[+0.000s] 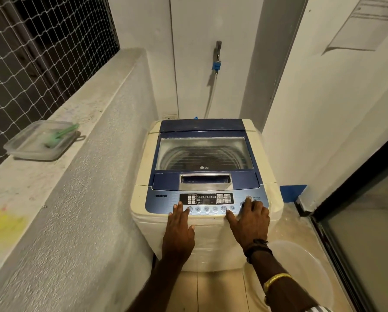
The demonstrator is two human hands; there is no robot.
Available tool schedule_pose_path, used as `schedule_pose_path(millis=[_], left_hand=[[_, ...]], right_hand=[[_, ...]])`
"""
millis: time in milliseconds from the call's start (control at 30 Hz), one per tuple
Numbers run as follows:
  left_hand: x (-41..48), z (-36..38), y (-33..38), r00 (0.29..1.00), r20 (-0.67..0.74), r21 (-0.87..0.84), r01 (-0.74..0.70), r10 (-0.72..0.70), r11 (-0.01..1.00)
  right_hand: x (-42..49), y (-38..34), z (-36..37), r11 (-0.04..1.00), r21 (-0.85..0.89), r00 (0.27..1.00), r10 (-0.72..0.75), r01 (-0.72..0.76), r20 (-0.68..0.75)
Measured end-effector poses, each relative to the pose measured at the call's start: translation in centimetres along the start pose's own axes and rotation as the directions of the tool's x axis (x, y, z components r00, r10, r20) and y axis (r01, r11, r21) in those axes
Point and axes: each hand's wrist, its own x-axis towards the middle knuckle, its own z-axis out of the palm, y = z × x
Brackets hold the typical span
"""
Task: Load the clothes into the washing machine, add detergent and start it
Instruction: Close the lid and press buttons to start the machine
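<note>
1. Right hand, nearest the camera with its banded wrist, lies spread on the control panel of the washing machine; fingers open, gripping nothing, one fingertip on or just at the power button.
2. Left hand rests flat at the panel's left end, fingers extended and loose, tips touching the leftmost round button in the row; nothing held.
3. Washing machine: top-loader, standing in a narrow alcove between a rough ledge on the left and a white wall on the right. Lid is shut; through its window the drum shows, but contents cannot be made out.
4. Display looks dark or dim; too small to read.
5. Judgement: step in hand is the start stage, powering on. Loading and detergent look finished, going by the closed lid, though not confirmable.
6. Next move likely calls for a firm press on power, then programme choice and the start button just below it.
7. Surroundings: tap with blue hose coupling on the back wall; clear lidded container holding a green scoop on the ledge; pale plastic basin on the floor by the right forearm.
</note>
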Motion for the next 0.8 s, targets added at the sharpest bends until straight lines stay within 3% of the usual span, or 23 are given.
schedule_pose_path(millis=[467, 800], left_hand=[[-0.18, 0.12, 0.30, 0.999, -0.038, 0.000, 0.008, -0.008, 1.000], [-0.33, 0.11, -0.31, 0.998, -0.002, 0.044, -0.064, 0.064, 0.997]], right_hand=[[0.23, -0.78, -0.64, 0.999, 0.026, 1.000, 0.025, -0.026, 0.005], [-0.48, -0.71, -0.50, 1.000, 0.025, 1.000, 0.006, -0.005, -0.003]])
